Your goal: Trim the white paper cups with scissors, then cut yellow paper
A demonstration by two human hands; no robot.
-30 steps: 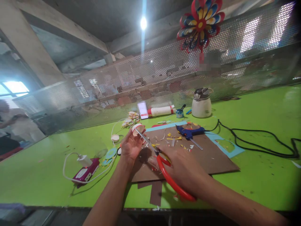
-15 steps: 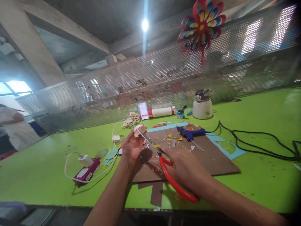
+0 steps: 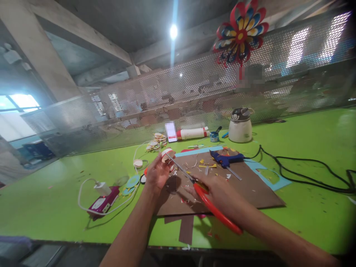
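Between the fingers of my left hand is a small round craft piece, pale with a red and white edge. My right hand grips a pair of scissors by its red-orange handles. The scissors' blades point up and left, and their tips reach the round piece. Both hands are above a brown board strewn with small paper scraps. A blue glue gun lies on the board's far side, beyond my right hand.
A purple power strip with a white charger sits at left. Behind are a pile of round pieces, a phone, a white tube, a small blue jar and a white bottle. A black cord loops at right.
The scissors' handles have come closer together, and the blades look more closed at the round piece. The view has shifted slightly. A person at far left has left the view.
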